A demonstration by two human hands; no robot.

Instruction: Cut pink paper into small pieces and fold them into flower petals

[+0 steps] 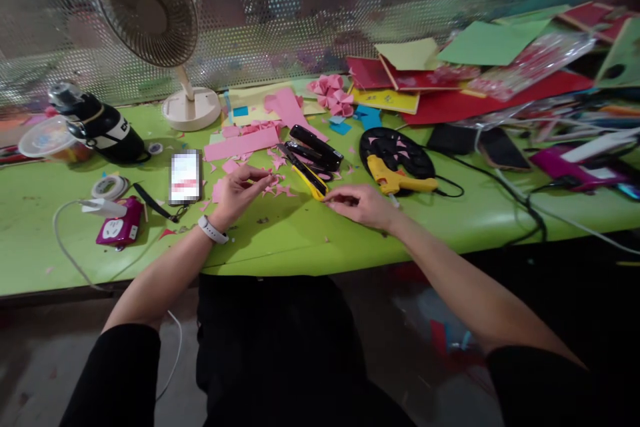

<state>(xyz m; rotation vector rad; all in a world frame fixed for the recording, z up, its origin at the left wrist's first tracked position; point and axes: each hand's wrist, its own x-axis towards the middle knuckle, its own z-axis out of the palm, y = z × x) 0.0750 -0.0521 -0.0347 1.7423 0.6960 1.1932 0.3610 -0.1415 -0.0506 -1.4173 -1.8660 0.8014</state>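
Observation:
My left hand [241, 195], with a white band at the wrist, hovers over small pink paper scraps [280, 188]. Its thumb and fingertips come together in a pinch; whatever they may hold is too small to make out. To the right, my right hand [364, 205] has its closed fingertips at the handle end of yellow-and-black scissors [311, 179], which lie on the green table. Just behind the scissors rests a black stapler [316, 147]. Pink paper strips [243, 145] lie beyond my left hand.
A yellow glue gun [400, 180] rests on a black round pad [397, 147]. Folded pink paper flowers [333, 93] sit at the back. Left are a phone [185, 177], fan [190, 110], black bottle [113, 133], tape roll [110, 187] and purple power socket [121, 223]. Cables [530, 207] run across the right.

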